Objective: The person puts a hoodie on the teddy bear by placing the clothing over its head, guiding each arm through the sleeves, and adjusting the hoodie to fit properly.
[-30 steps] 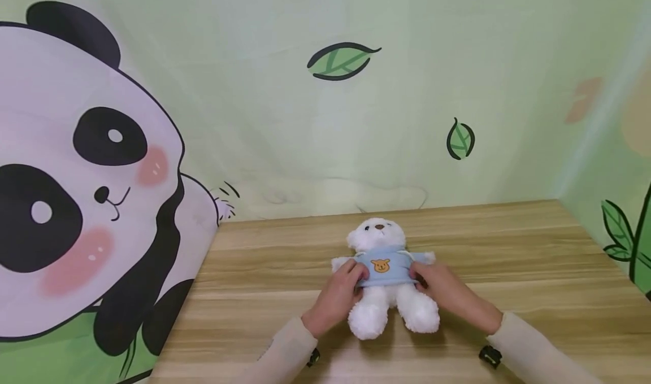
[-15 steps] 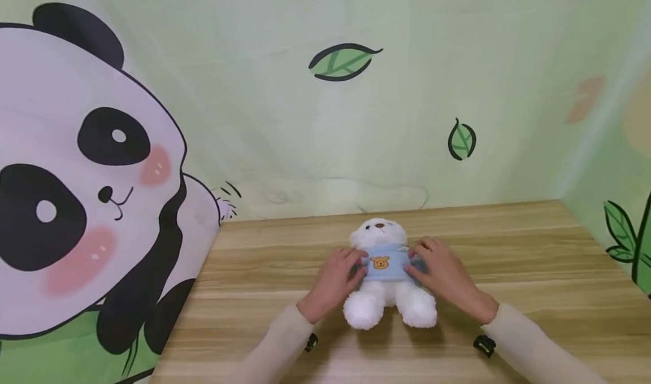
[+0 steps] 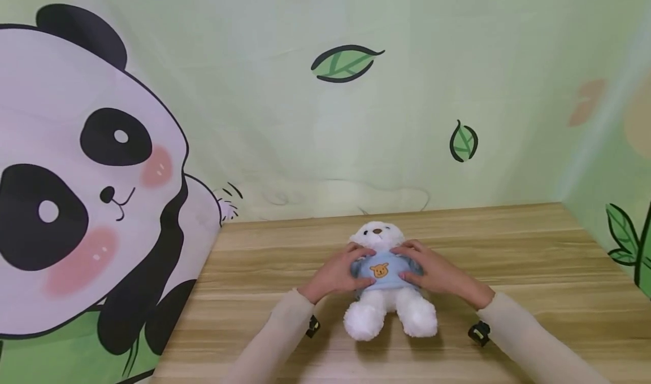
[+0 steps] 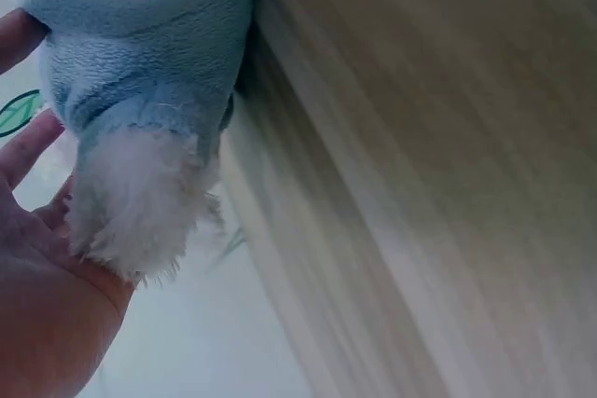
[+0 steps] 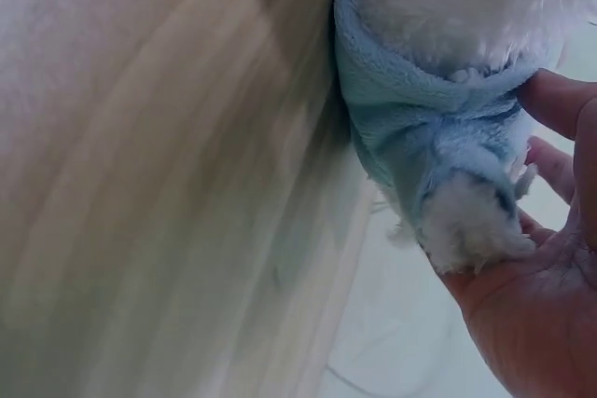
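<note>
A white plush teddy bear (image 3: 378, 236) lies face up on the wooden table, feet towards me. It wears a light blue hoodie (image 3: 389, 268) with an orange animal-face patch (image 3: 379, 270) on the chest. My left hand (image 3: 338, 272) rests on one side of its torso and my right hand (image 3: 432, 268) on the other, thumbs low on the hoodie and fingers near its neck, spread apart. The bear's white-tipped arm (image 4: 140, 202) points into my left palm in the left wrist view. Its other arm (image 5: 476, 226) meets my right palm in the right wrist view.
The wooden table (image 3: 264, 271) reaches back to a pale green backdrop (image 3: 254, 118) printed with leaves and a large panda (image 3: 147, 79). Black wrist cameras (image 3: 480, 333) sit beneath both light sleeves.
Both hands have let go of the hoodie's lower hem and moved up along the bear's sides. The fingers now spread over the chest, covering its arms in the head view.
</note>
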`<state>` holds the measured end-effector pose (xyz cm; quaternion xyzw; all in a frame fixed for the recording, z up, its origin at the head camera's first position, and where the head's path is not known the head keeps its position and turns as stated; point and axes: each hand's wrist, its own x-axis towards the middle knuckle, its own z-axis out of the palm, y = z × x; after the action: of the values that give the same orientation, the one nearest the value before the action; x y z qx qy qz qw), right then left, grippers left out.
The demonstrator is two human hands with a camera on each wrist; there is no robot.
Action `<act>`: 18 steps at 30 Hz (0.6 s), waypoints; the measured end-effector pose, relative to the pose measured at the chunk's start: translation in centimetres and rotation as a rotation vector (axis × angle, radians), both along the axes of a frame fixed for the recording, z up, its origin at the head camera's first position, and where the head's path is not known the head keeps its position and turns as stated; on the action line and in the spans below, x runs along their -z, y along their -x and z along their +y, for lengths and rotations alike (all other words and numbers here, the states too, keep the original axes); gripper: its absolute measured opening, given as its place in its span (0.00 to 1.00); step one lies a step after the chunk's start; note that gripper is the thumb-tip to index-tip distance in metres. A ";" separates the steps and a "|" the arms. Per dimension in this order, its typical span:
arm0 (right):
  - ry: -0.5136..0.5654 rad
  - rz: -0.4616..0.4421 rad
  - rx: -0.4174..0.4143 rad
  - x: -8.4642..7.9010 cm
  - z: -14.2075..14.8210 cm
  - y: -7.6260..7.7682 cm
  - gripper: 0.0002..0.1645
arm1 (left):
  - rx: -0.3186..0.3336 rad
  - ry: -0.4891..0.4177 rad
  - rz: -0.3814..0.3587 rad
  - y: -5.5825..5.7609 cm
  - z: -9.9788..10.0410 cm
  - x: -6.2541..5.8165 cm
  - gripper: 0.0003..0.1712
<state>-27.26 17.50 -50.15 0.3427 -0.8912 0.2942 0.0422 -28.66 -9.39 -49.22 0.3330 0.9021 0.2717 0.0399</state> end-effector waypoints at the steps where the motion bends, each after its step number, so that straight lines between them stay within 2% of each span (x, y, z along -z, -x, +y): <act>1: 0.000 -0.001 -0.001 0.1 0.0 0.0 0.28 | 0.000 -0.004 -0.019 0.1 0.0 0.1 0.33; 4: 0.021 0.016 -0.005 0.4 0.0 0.0 0.24 | 0.004 -0.007 -0.068 0.2 0.1 0.5 0.34; 9: 0.067 0.059 -0.021 0.5 0.1 -0.1 0.17 | 0.023 0.014 -0.081 0.2 0.2 0.6 0.36; 15: 0.057 0.097 0.011 0.5 -0.1 -0.5 0.26 | 0.031 0.009 -0.088 -0.1 -0.1 0.4 0.36; 18: 0.054 0.065 0.017 0.4 -0.2 -0.8 0.28 | 0.036 0.017 -0.097 -0.2 -0.2 0.3 0.36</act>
<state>-26.46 17.31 -50.58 0.3431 -0.8840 0.3065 0.0830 -28.49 -9.59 -49.52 0.3351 0.8953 0.2789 0.0915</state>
